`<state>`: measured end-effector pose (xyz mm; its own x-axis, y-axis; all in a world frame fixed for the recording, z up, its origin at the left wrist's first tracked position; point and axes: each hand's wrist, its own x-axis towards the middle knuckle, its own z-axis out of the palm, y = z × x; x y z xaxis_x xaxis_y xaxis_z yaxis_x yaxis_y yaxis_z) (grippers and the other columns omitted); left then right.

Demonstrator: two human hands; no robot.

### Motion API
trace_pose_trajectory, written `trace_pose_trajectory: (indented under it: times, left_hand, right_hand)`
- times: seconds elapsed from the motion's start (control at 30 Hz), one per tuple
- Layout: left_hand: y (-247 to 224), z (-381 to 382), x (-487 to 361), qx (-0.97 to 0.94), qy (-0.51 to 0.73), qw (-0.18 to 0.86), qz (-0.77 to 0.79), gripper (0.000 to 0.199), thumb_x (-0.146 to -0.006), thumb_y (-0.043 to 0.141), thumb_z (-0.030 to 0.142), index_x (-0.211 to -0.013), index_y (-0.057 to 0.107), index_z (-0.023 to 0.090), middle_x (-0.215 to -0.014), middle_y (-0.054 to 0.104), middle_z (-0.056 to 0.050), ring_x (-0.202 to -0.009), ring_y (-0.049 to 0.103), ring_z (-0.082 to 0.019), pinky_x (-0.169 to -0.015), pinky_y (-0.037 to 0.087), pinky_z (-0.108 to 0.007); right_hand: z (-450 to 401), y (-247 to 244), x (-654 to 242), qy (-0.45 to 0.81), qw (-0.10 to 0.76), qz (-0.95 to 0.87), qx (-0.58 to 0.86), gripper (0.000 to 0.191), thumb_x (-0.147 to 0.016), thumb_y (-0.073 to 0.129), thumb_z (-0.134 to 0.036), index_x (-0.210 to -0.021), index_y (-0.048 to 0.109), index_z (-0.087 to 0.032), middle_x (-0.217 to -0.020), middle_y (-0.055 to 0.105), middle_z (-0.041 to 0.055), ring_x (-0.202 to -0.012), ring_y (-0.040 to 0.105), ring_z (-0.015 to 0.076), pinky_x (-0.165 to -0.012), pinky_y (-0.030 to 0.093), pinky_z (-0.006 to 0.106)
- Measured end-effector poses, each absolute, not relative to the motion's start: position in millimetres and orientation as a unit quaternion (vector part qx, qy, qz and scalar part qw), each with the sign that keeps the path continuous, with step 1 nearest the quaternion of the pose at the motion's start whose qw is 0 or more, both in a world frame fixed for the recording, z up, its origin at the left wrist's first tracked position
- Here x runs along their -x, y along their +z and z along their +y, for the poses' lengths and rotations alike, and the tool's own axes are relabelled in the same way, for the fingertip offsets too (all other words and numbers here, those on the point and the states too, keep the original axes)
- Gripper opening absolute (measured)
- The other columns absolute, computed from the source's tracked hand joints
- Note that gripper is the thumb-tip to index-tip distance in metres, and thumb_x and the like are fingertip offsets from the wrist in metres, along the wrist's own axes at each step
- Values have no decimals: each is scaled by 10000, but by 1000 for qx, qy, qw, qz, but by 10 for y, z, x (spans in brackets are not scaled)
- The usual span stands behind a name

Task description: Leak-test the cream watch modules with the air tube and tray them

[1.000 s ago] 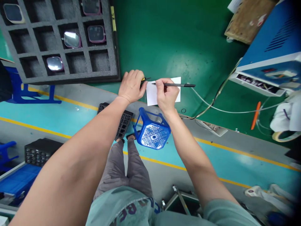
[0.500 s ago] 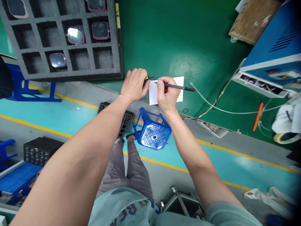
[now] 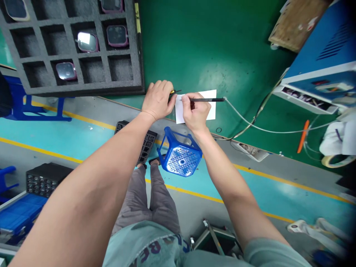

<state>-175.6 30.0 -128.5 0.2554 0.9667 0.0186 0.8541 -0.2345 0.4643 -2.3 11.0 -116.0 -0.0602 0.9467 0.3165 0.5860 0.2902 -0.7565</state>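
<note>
On the green table near its front edge lies a white sheet of paper (image 3: 211, 105). My right hand (image 3: 196, 113) rests on the sheet, closed round a dark, slim pen (image 3: 207, 99) whose tip is at the paper's upper left. Against the left edge of the paper is my left hand (image 3: 159, 98), fingers curled down and thumb touching the sheet. From under its fingers pokes a small yellow-and-black tool (image 3: 174, 91) with a thin dark tip; most of it is hidden by the hand.
At the upper left, a grey foam tray (image 3: 83, 87) holds several smartwatches (image 3: 117, 36) in its pockets. A white cable (image 3: 250, 128) crosses the table's right side towards a blue machine (image 3: 314, 52). An orange stick (image 3: 303, 136) lies nearby. Below stands a blue stool (image 3: 182, 161).
The pen in my right hand has swung to nearly level, and its tip has shifted slightly left on the paper. My left hand stays in place. The whole view has drifted slightly left.
</note>
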Motion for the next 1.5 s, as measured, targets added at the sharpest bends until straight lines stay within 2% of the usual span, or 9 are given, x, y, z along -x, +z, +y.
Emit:
trace_pose_trajectory:
  times: [0.5, 1.03, 1.23, 1.5]
  left_hand:
    - [-1270, 304, 1763, -775, 150, 181, 586, 402, -1070, 372, 532, -1105, 575, 186, -1109, 664, -187, -1151, 615, -401, -1001, 424, -565]
    - [-1250, 297, 1766, -777, 138, 184, 586, 345, -1067, 395, 477, -1115, 573, 185, -1121, 663, -186, -1162, 604, -402, -1007, 420, -565]
    - [-1196, 300, 1766, -781, 123, 186, 584, 319, -1067, 413, 443, -1114, 585, 179, -1141, 672, -186, -1159, 608, -397, -995, 432, -560]
    - [-1314, 309, 1744, -768, 166, 180, 592, 412, -1077, 339, 540, -1092, 595, 217, -1093, 678, -169, -1128, 619, -386, -980, 442, -554]
  right_hand:
    - [119, -1175, 3, 196, 424, -698, 543, 318, -1088, 515, -398, -880, 666, -213, -806, 717, 21, -755, 686, 177, -703, 501, 332]
    - [101, -1170, -22, 214, 414, -687, 558, 359, -1104, 458, -451, -882, 622, -223, -826, 665, 19, -803, 655, 182, -768, 506, 360]
    - [105, -1191, -68, 186, 486, -621, 586, 377, -1105, 459, -466, -900, 650, -214, -843, 661, 10, -816, 663, 162, -780, 526, 353]
    - [185, -1160, -111, 229, 472, -630, 573, 414, -1101, 428, -514, -965, 680, -215, -818, 653, 14, -836, 712, 185, -781, 575, 383]
